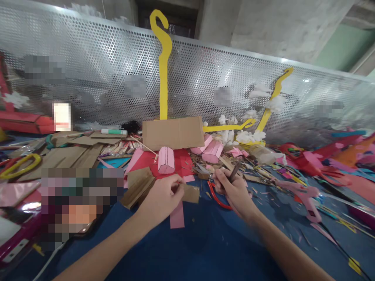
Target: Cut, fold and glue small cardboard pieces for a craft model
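My left hand (166, 195) is closed in a pinch, and what sits between its fingertips is hidden. Just behind those fingers is a small brown cardboard piece (192, 194), and a pink paper strip (177, 217) lies below them. My right hand (234, 187) is closed around a dark pen (235, 170) that points up and to the right. Beside and partly under this hand are scissors with a red handle (216, 198). Past both hands, a pink paper prism (166, 160) with dark edge lines stands on red paper (183, 159); another pink prism (212, 151) lies to its right.
A cardboard box (172, 133) with a tall yellow hook-shaped cutout (164, 74) stands before a perforated metal panel (193, 70). Cardboard sheets (63, 156) lie left. A pink glue gun (306, 197) with its cord lies right. Scraps litter the blue tabletop (202, 249).
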Tool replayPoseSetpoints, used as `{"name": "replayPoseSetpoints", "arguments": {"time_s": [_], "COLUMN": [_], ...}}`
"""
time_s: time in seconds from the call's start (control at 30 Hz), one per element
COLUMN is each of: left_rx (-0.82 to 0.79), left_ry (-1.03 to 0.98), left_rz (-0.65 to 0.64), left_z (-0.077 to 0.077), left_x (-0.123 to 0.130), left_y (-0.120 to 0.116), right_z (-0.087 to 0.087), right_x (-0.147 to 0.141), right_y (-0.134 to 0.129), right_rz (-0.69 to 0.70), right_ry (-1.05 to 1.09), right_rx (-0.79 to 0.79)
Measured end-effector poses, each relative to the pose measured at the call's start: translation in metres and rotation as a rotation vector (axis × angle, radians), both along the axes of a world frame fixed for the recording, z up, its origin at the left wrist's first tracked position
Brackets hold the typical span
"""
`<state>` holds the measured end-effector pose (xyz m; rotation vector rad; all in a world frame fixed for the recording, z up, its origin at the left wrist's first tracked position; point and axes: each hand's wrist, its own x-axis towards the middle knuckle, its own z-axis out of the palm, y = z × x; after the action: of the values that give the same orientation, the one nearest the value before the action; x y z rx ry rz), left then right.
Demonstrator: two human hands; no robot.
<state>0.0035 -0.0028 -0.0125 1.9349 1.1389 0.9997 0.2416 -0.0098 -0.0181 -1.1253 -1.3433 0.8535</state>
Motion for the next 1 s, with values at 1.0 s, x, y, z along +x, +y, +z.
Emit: {"name": "replayPoseSetpoints", "arguments": {"time_s": [1.0], "left_rx": [-0.151], "left_ry": [-0.227], "left_rz": [-0.166], "left_z": [0.006], "left_x": [0.008], "left_y": [-0.006], "right_z": [0.004], "right_x": [-0.028], "right_y": [-0.021], "right_rz": [0.173], "right_ry": [-0.085], "right_rx": [-0.026]}}
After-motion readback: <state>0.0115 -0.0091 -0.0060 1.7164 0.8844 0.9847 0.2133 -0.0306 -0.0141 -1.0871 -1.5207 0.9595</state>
